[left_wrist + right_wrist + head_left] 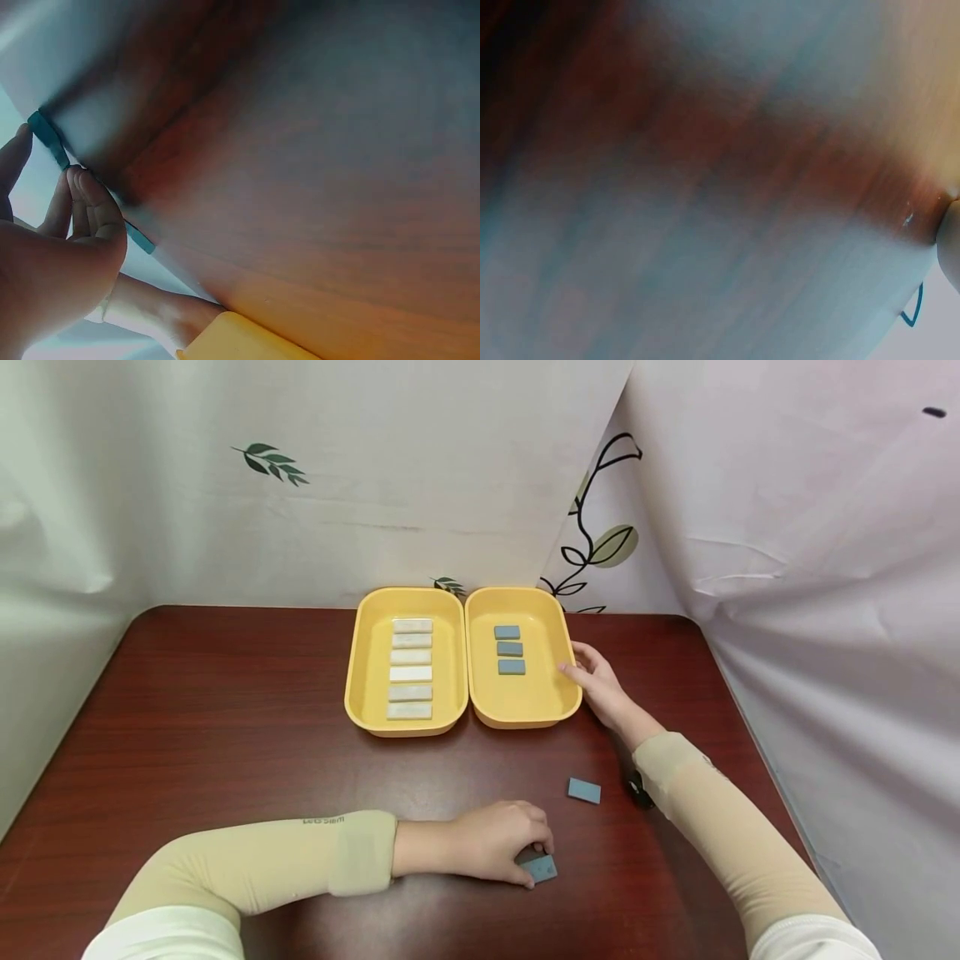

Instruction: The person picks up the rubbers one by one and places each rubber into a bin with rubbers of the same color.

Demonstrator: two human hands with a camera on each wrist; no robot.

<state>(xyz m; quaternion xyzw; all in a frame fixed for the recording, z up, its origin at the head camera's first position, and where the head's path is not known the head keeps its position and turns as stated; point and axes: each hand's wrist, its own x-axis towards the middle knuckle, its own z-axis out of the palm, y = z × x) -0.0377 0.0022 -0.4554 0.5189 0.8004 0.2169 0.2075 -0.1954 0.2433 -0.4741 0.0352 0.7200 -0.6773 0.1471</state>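
Note:
In the head view my left hand [498, 843] pinches a blue-grey rectangular tile [542, 869] near the table's front. The left wrist view has the thumb at one end of that tile [49, 140] and fingertips at the other. A second blue-grey tile [583, 790] lies loose on the table, beyond the left hand. My right hand [600, 687] grips the right rim of a yellow tray [523, 717], thumb over the edge and fingers outside. Three blue-grey tiles [510, 649] lie in a column inside this tray. Only a sliver of the right hand [949, 244] shows in the right wrist view.
Against the first tray's left side stands another yellow tray [356, 685], with several whitish tiles [411, 674] in a column. Both stand on a dark red-brown table [225, 718]. White patterned cloth [420, 485] hangs behind and at the sides.

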